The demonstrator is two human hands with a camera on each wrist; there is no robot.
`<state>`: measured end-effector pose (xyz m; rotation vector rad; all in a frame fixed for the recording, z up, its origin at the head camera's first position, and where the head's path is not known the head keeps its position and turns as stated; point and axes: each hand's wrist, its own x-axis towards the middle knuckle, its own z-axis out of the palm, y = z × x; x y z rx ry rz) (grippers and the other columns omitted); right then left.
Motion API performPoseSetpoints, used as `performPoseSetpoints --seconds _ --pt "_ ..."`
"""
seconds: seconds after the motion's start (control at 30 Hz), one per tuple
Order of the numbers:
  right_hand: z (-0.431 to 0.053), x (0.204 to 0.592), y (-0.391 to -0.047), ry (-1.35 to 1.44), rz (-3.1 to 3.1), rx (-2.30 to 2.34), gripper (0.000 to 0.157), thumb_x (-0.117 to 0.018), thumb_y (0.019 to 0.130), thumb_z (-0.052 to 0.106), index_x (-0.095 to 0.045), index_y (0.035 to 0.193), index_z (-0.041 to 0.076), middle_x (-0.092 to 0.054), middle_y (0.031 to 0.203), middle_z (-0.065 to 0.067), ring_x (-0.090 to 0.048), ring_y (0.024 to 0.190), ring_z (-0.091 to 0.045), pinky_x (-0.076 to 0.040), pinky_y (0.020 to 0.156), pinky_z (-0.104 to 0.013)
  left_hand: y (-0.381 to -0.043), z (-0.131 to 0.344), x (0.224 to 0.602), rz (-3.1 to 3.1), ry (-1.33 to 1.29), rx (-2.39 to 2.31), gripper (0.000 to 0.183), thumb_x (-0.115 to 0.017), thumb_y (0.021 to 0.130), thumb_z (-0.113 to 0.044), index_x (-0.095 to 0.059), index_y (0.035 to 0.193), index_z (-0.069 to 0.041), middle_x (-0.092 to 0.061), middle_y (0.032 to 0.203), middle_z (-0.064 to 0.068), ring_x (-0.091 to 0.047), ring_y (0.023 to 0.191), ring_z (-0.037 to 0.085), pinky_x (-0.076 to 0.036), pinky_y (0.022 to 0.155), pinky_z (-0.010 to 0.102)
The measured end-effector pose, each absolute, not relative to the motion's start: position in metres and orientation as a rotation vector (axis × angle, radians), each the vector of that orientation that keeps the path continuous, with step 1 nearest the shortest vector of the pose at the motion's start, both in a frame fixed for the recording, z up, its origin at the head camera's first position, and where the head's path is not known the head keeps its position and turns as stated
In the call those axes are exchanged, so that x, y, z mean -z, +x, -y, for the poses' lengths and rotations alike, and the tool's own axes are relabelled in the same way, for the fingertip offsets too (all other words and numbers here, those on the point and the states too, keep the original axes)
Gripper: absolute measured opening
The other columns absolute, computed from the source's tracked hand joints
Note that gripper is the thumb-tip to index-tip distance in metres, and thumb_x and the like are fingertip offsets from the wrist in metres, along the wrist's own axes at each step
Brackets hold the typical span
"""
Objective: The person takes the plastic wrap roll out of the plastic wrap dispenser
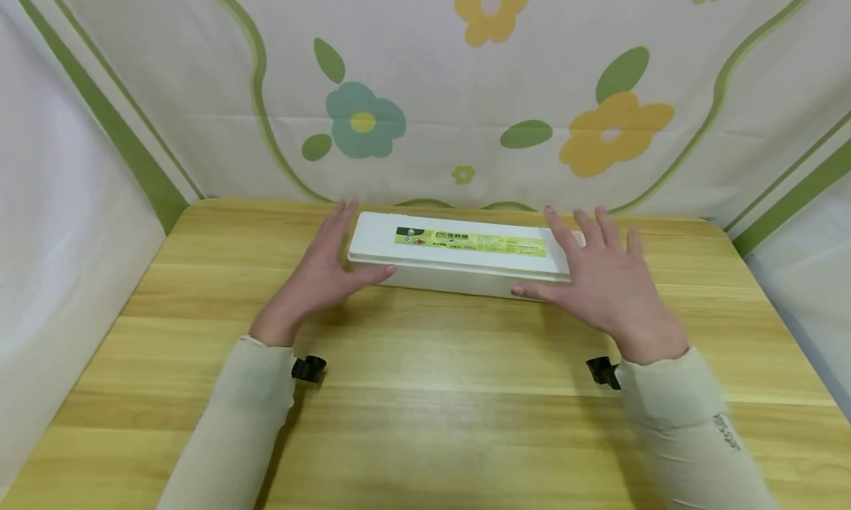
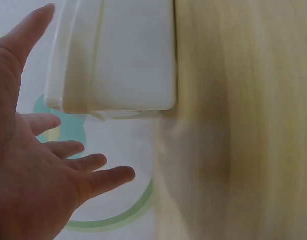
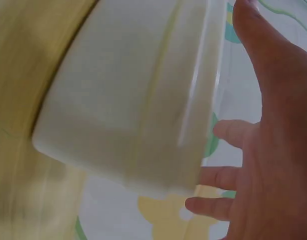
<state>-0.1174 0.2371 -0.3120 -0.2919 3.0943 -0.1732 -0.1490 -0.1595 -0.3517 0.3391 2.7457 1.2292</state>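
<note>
A long white cling film box (image 1: 452,276) with a yellow-green label (image 1: 472,242) on its lid lies near the back of the table. At its left end my left hand (image 1: 326,262) is spread, the thumb near the front edge and the other fingers beyond the end. In the left wrist view, a gap shows between those fingers and the box (image 2: 133,55). My right hand (image 1: 608,284) stands at the other end with fingers apart, overlapping that corner in the head view. The right wrist view shows its fingers (image 3: 221,176) close along the lid edge of the box (image 3: 103,90).
The wooden table (image 1: 425,406) reaches back to a white curtain (image 1: 432,66) with printed flowers. More white cloth hangs at the left and right sides. A small black mount (image 1: 309,369) sits at the left wrist and another black mount (image 1: 603,372) at the right wrist.
</note>
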Motion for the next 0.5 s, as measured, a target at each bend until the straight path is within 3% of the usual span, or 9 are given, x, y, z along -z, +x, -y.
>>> performPoseSetpoints --seconds 0.2,0.37,0.5 --pt "-0.233 0.325 -0.124 -0.396 -3.056 0.231 0.125 -0.058 0.078 0.098 -0.014 0.175 0.031 -0.021 0.178 -0.020 -0.012 0.165 -0.050 -0.018 0.126 -0.076 -0.156 0.158 0.362 -2.704 0.366 -1.320 0.124 -0.093 0.084 -0.045 -0.011 0.175 -0.021 -0.003 0.183 0.001 -0.005 0.170 0.031 -0.015 0.134 0.063" --pt "-0.231 0.334 -0.129 -0.462 -3.042 0.265 0.123 -0.064 0.080 0.093 -0.016 0.175 0.031 -0.020 0.179 -0.017 -0.016 0.165 -0.047 -0.026 0.123 -0.076 -0.162 0.157 0.369 -2.607 0.329 -1.455 0.130 -0.098 0.080 -0.031 -0.009 0.175 -0.020 -0.017 0.180 0.008 -0.027 0.163 0.036 -0.029 0.131 0.060" --pt "-0.229 0.339 -0.131 -0.486 -3.060 0.283 0.119 -0.078 0.083 0.077 -0.015 0.175 0.033 -0.025 0.177 -0.016 -0.019 0.162 -0.047 -0.032 0.117 -0.080 -0.169 0.157 0.374 -2.475 0.283 -1.588 0.133 -0.097 0.080 -0.018 -0.004 0.175 -0.020 -0.022 0.178 0.010 -0.036 0.158 0.039 -0.037 0.126 0.058"
